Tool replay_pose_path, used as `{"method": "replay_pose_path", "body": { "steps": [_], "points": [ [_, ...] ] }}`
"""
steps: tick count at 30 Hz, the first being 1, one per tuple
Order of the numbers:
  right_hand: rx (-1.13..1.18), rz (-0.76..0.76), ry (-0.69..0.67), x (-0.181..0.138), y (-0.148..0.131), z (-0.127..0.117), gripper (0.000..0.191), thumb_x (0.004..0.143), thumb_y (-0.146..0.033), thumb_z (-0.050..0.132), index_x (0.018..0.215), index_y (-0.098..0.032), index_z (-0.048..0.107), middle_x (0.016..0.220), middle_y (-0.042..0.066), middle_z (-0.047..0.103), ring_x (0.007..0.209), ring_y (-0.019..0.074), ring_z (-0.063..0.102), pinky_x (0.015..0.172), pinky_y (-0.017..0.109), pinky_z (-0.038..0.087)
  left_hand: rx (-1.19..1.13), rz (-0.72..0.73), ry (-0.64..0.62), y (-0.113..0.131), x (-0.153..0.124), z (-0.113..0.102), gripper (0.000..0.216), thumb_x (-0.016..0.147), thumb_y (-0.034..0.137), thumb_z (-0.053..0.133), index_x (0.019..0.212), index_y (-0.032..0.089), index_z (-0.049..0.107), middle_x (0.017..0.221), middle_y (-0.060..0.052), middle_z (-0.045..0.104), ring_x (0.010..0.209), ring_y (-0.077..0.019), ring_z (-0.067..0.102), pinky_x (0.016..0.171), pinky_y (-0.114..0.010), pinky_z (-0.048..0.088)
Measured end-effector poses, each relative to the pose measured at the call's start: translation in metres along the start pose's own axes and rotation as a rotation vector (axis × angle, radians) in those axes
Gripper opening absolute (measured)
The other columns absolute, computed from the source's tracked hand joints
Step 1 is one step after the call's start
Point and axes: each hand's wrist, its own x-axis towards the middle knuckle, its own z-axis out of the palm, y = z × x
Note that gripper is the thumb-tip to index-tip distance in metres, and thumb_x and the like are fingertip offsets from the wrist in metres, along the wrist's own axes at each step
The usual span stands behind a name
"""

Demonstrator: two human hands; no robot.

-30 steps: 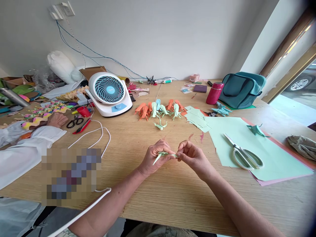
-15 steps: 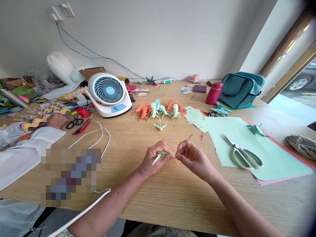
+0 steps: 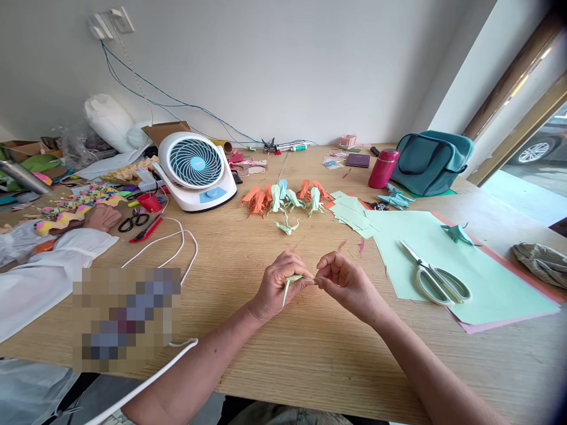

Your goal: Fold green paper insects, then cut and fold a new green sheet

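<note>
Above the bare wood near the table's front, my left hand pinches a light green folded paper piece, one narrow point of it hanging down past the fingers. My right hand meets it at the right end, thumb and index finger closed on the tip; most of that end is hidden by the fingers. Beyond the hands lies a pale green origami figure. Behind it stand several orange origami figures and several pale green and blue ones.
Silver scissors lie on large green sheets at right, near small green paper pieces. A fan, a pink bottle and a teal bag stand farther back. At left are a co-worker's hand and a white cable.
The folded paper has turned in my left hand: its free point, slanting down to the left before, now hangs more steeply. Both hands stay almost in place.
</note>
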Motion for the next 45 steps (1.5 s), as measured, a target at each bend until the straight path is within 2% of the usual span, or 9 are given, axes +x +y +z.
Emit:
{"method": "replay_pose_path", "body": {
  "steps": [5,10,15,21,27,33,38,42,45],
  "points": [
    [-0.043,0.017,0.012,0.001,-0.001,-0.001,0.016,0.085,-0.024,0.063,0.095,-0.022,0.051,0.075,-0.002,0.064,0.07,0.0135,0.059,0.067,0.027,0.046,0.128,0.079,0.015,0.0,0.001,0.0,0.005,0.084,0.022,0.07,0.088,0.021,0.073,0.079,-0.006,0.067,0.081,-0.0187,0.056,0.079,-0.034,0.046],
    [-0.027,0.077,0.003,0.002,-0.001,-0.003,0.02,0.084,-0.029,0.064,0.1,-0.02,0.056,0.079,0.0,0.064,0.073,0.0145,0.058,0.067,0.028,0.044,0.109,0.033,0.06,0.003,0.001,0.002,0.005,0.085,0.021,0.068,0.081,0.019,0.07,0.075,-0.004,0.065,0.077,-0.0164,0.055,0.076,-0.032,0.046],
    [-0.047,0.177,-0.042,0.003,-0.001,-0.007,0.024,0.086,-0.041,0.06,0.082,-0.018,0.062,0.073,0.001,0.06,0.067,0.0133,0.051,0.057,0.026,0.036,0.064,0.025,0.094,0.001,0.001,0.001,0.003,0.084,0.02,0.07,0.082,0.019,0.072,0.076,-0.004,0.067,0.077,-0.0162,0.057,0.077,-0.032,0.046],
    [0.037,0.237,-0.049,0.004,0.003,-0.008,0.027,0.081,-0.044,0.065,0.079,-0.017,0.063,0.069,-0.001,0.055,0.066,0.0123,0.046,0.057,0.026,0.034,0.106,0.076,0.067,0.001,0.001,0.0,0.003,0.083,0.02,0.071,0.085,0.021,0.073,0.076,-0.003,0.069,0.079,-0.0168,0.056,0.079,-0.033,0.045],
    [0.033,0.264,-0.052,0.004,0.002,-0.006,0.032,0.078,-0.049,0.067,0.077,-0.017,0.062,0.068,-0.001,0.055,0.066,0.0127,0.048,0.061,0.027,0.038,0.199,0.095,0.037,0.003,0.0,0.0,0.005,0.082,0.02,0.072,0.087,0.022,0.072,0.078,-0.002,0.071,0.082,-0.0173,0.054,0.083,-0.035,0.043],
    [0.198,0.334,-0.068,0.004,0.001,-0.005,0.037,0.075,-0.054,0.071,0.077,-0.017,0.062,0.071,-0.001,0.056,0.07,0.0122,0.052,0.076,0.031,0.047,0.257,0.118,0.02,0.003,0.0,-0.002,0.006,0.084,0.021,0.069,0.089,0.023,0.072,0.08,-0.001,0.071,0.084,-0.0186,0.053,0.085,-0.036,0.041],
    [0.062,0.112,-0.089,0.001,0.0,-0.001,0.023,0.083,-0.041,0.067,0.09,-0.02,0.06,0.081,0.001,0.059,0.076,0.014,0.055,0.073,0.03,0.047,0.16,-0.002,0.082,0.005,0.001,-0.003,0.005,0.085,0.023,0.069,0.082,0.02,0.069,0.075,-0.002,0.067,0.079,-0.017,0.054,0.081,-0.033,0.043],
    [-0.222,-0.124,0.051,-0.002,-0.001,0.004,0.005,0.087,-0.023,0.061,0.092,-0.022,0.059,0.087,0.001,0.063,0.08,0.0143,0.059,0.077,0.029,0.048,0.065,-0.092,0.085,0.006,0.001,-0.002,0.007,0.085,0.025,0.069,0.08,0.02,0.068,0.074,-0.001,0.065,0.079,-0.0165,0.054,0.083,-0.032,0.043],
    [-0.318,-0.235,0.12,-0.003,-0.001,0.004,0.006,0.088,-0.017,0.058,0.087,-0.022,0.06,0.081,0.0,0.063,0.077,0.0137,0.06,0.074,0.027,0.048,0.028,-0.126,0.069,0.007,0.001,0.0,0.011,0.086,0.028,0.069,0.078,0.02,0.067,0.073,-0.001,0.065,0.079,-0.0168,0.055,0.085,-0.033,0.043]
  ]
}}
